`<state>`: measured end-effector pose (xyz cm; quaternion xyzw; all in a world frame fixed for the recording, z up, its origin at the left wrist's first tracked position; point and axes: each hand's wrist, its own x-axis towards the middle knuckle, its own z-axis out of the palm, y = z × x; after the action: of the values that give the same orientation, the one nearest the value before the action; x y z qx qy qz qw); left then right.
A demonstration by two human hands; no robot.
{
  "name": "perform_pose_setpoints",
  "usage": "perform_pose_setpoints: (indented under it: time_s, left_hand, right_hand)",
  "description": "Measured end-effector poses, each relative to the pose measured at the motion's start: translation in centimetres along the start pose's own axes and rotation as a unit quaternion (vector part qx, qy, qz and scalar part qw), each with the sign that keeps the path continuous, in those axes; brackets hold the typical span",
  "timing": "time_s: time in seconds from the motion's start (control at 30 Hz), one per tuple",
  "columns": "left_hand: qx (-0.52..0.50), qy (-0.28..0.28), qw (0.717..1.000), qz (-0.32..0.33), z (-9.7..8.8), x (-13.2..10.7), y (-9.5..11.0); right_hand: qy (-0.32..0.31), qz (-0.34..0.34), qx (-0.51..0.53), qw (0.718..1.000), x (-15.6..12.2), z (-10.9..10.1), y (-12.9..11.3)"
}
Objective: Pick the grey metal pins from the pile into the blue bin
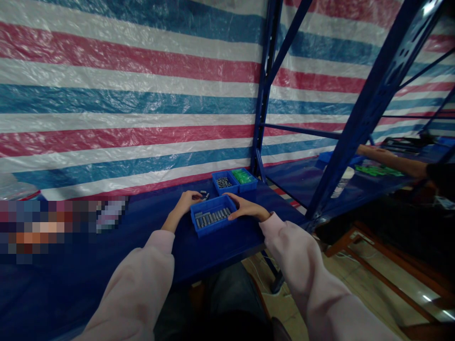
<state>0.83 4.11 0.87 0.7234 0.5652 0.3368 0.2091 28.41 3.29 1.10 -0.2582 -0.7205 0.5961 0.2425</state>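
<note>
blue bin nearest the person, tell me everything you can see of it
The blue bin is a shallow, open-topped rectangle, apparently plastic, standing upright on the dark blue table, slightly skewed to the view, with two more bins beyond it. Grey cylinders lie inside, mostly side by side toward its near wall. The right grip spans its right end. The left grip is by its far left corner; whether it touches is unclear.
</note>
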Motion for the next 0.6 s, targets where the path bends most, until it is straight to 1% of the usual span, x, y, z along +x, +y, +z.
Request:
perform_pose_setpoints:
  time_s: [0.13,0.23,0.3,0.4,0.47,0.53,0.57,0.6]
  left_hand:
    - [-0.023,0.015,0.999,-0.024,-0.4,0.0,-0.2]
    - [-0.050,0.030,0.998,-0.029,-1.3,0.1,0.0]
    - [-0.074,0.049,0.996,-0.020,-2.1,0.2,0.9]
    - [-0.117,0.063,0.991,0.009,-2.9,0.0,3.4]
    - [-0.141,0.048,0.988,0.032,-2.9,-0.5,5.5]
    - [-0.147,0.002,0.987,0.058,-2.2,-1.2,7.6]
    - [-0.126,-0.035,0.988,0.082,-1.7,-1.6,8.4]
    - [-0.080,-0.059,0.989,0.111,-1.2,-2.0,9.0]
  right_hand:
    - [0.003,0.000,0.007,1.000,0.0,0.1,0.0]
    - [0.006,-0.004,0.014,1.000,0.0,0.3,-0.3]
    - [0.006,-0.004,0.017,1.000,0.0,0.3,-0.5]
    - [0.001,-0.008,0.016,1.000,0.0,0.4,-0.5]
    - [0.002,-0.008,0.011,1.000,0.0,0.3,-0.4]
    - [0.004,-0.007,0.000,1.000,0.0,0.2,-0.2]
    - [0.008,-0.006,-0.010,1.000,0.1,0.1,-0.1]
    - [0.011,-0.007,-0.023,1.000,0.1,0.0,0.1]
